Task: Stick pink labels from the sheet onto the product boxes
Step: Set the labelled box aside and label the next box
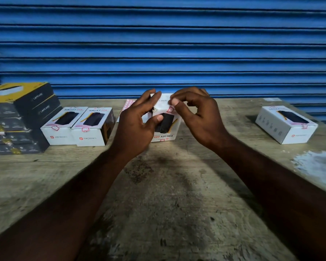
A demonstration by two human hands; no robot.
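Pink label (170, 109) sits at the top edge of the product box (165, 136), which is held tilted over mid-table (167, 185). Left hand (137, 125) grips the box, thumb on its face. Right hand (198, 117) pinches at the label, thumb to forefinger; blur probably hides whether it's stuck down. Label: flimsy and tacky, take it by a corner. Box: likely light, stiff card, hold it by the sides. Label sheet (127, 107) lies behind.

My worktop (167, 194) bears a stack of dark boxes (21, 117) far left, two white boxes (87, 129) beside it, the label sheet (126, 108) behind, and a lone white box (284, 125) at right.
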